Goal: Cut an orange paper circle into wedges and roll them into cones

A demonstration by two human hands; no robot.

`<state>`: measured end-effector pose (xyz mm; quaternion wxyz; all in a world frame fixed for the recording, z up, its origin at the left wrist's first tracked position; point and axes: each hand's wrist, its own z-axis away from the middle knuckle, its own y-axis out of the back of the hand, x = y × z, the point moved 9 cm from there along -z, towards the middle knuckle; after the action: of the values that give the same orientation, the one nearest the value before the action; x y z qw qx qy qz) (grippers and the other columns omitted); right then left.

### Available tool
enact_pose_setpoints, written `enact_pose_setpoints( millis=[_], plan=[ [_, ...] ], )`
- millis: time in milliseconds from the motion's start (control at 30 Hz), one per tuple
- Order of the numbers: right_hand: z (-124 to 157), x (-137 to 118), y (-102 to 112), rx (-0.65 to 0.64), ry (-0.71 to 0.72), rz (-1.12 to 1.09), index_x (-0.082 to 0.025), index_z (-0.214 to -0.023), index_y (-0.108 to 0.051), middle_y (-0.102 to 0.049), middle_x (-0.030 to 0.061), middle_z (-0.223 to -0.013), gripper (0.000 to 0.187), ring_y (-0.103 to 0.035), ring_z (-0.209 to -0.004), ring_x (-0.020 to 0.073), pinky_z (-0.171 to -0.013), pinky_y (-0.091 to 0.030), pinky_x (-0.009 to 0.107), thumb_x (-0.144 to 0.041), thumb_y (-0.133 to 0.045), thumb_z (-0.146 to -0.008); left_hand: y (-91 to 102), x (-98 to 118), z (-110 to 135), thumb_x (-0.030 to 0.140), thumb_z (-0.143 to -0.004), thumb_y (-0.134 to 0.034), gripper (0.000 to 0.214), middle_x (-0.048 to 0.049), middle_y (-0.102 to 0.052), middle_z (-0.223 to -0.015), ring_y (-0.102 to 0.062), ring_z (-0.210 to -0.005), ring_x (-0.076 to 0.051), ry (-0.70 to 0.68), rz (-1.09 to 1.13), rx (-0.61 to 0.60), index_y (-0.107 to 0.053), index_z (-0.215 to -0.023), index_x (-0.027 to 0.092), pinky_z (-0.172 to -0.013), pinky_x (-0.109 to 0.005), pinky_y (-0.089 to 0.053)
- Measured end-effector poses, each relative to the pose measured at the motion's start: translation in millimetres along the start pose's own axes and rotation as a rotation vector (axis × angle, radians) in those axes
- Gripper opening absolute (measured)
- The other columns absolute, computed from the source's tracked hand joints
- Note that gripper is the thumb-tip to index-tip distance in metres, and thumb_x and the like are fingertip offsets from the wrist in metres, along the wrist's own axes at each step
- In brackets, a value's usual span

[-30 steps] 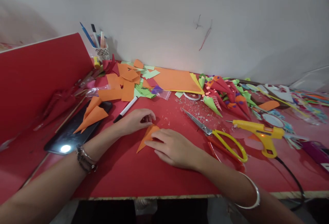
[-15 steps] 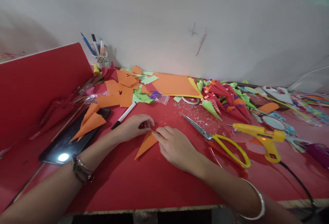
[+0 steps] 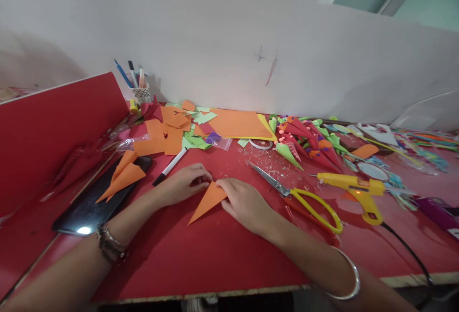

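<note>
An orange paper cone [image 3: 207,201] lies flat on the red table [image 3: 201,254], its point aimed toward me and to the left. My left hand [image 3: 186,183] rests at its wide end with fingers curled, pinching the upper corner. My right hand [image 3: 244,203] presses its curled fingers on the cone's right edge. Two more orange cones [image 3: 124,176] lie on a black phone [image 3: 96,202] to the left.
Yellow-handled scissors [image 3: 301,197] and a yellow glue gun [image 3: 355,188] with its cord lie right of my hands. A black marker [image 3: 169,166], orange and green paper scraps [image 3: 172,128], an orange sheet [image 3: 238,123], finished coloured cones [image 3: 308,142] and a pen cup [image 3: 139,92] sit behind. A red divider [image 3: 53,125] stands left.
My right hand has slid off the top of the cone to its right edge, uncovering the paper. My left hand stays at the wide end. The view has tilted up.
</note>
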<state>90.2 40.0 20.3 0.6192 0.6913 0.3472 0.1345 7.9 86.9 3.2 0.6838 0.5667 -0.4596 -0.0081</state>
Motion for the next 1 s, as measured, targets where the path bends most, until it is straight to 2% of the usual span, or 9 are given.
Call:
enact_pose_setpoints(
  millis=[133,267,400,467,567,667,767,1000],
  plan=[
    [1,10,3,0.026,-0.066,-0.015,-0.016,-0.094,-0.05,-0.062,0.0065,-0.086,0.022,-0.058,-0.076,0.0179,-0.061,-0.04,0.027,-0.005,-0.045,-0.075,2.2,7,1,0.033,-0.089,-0.034,0.03,-0.0048,-0.056,-0.089,-0.053,-0.084,-0.015,-0.047,0.038,0.009,-0.059,-0.09,0.017,-0.078,-0.027,-0.041],
    [2,13,9,0.094,-0.089,-0.016,-0.016,-0.092,-0.05,-0.063,0.0057,-0.084,0.02,-0.059,-0.075,0.0172,-0.061,-0.039,0.026,-0.006,-0.047,-0.075,1.0,11,4,0.037,-0.09,-0.027,0.038,-0.0044,-0.06,-0.089,-0.054,-0.086,-0.016,-0.008,0.16,-0.006,-0.059,-0.088,0.016,-0.082,-0.029,-0.041],
    [2,14,14,0.137,-0.089,-0.018,-0.017,-0.091,-0.052,-0.064,0.0054,-0.084,0.017,-0.059,-0.075,0.0162,-0.062,-0.039,0.025,-0.007,-0.048,-0.077,-6.6,14,7,0.044,-0.084,-0.041,0.036,-0.0049,-0.059,-0.099,-0.054,-0.09,-0.017,0.026,0.262,-0.063,-0.051,-0.107,0.017,-0.081,-0.029,-0.042],
    [1,14,16,0.15,-0.087,-0.001,-0.016,-0.09,-0.053,-0.064,0.0056,-0.084,0.016,-0.059,-0.075,0.0162,-0.063,-0.04,0.026,-0.008,-0.048,-0.078,-9.7,17,7,0.045,-0.077,-0.053,0.049,-0.0051,-0.058,-0.103,-0.054,-0.091,-0.018,0.026,0.259,-0.086,-0.044,-0.117,0.019,-0.08,-0.03,-0.042],
    [1,11,18,0.178,-0.049,0.022,-0.016,-0.089,-0.055,-0.063,0.0056,-0.084,0.014,-0.058,-0.076,0.0164,-0.064,-0.041,0.026,-0.009,-0.047,-0.079,-11.7,21,8,0.044,-0.069,-0.062,0.059,-0.0042,-0.058,-0.102,-0.053,-0.088,-0.018,0.036,0.165,-0.094,-0.042,-0.119,0.019,-0.079,-0.03,-0.041],
    [2,6,19,0.207,0.006,0.004,-0.016,-0.088,-0.055,-0.062,0.005,-0.084,0.013,-0.057,-0.078,0.0161,-0.067,-0.042,0.026,-0.01,-0.046,-0.081,-14.0,24,8,0.042,-0.072,-0.059,0.039,-0.0002,-0.057,-0.085,-0.05,-0.073,-0.015,0.038,0.061,-0.096,-0.051,-0.101,0.018,-0.066,-0.025,-0.04],
    [4,3,23,0.241,0.038,-0.08,-0.017,-0.093,-0.053,-0.06,0.0055,-0.088,0.015,-0.055,-0.084,0.0158,-0.072,-0.044,0.027,-0.011,-0.045,-0.081,-13.9,26,9,0.041,-0.074,-0.056,0.027,0.003,-0.052,-0.073,-0.045,-0.063,-0.011,0.025,0.038,-0.058,-0.05,-0.086,0.017,-0.057,-0.022,-0.036],
    [9,8,29,0.344,0.015,-0.254,-0.019,-0.117,-0.038,-0.056,0.0092,-0.105,0.038,-0.055,-0.098,0.0191,-0.08,-0.047,0.035,-0.015,-0.046,-0.079,-5.8,28,9,0.033,-0.074,-0.056,0.021,0.0043,-0.051,-0.071,-0.044,-0.061,-0.01,0.028,0.095,0.056,-0.046,-0.085,0.019,-0.055,-0.02,-0.035]
  ],
)
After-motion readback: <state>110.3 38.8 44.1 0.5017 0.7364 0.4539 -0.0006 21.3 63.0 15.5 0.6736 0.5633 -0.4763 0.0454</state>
